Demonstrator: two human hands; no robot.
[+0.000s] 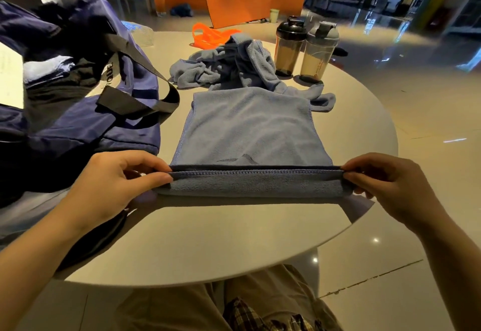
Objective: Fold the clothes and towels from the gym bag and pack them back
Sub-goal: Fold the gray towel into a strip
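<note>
Towel (251, 132) edge (near corners) between pinching fingers (158, 178) of both hands.

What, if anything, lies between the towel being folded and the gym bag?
Nothing visible. The towel, pinched by the left hand and right hand, lies right beside the gym bag.

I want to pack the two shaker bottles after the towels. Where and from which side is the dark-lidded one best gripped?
Probably round the smoky clear body of the black-lidded plastic shaker bottle, coming from its left. It stands upright, the grey-lidded shaker bottle stands close on its right, and the crumpled blue towel lies lower on the left, leaving the upper body free.
</note>
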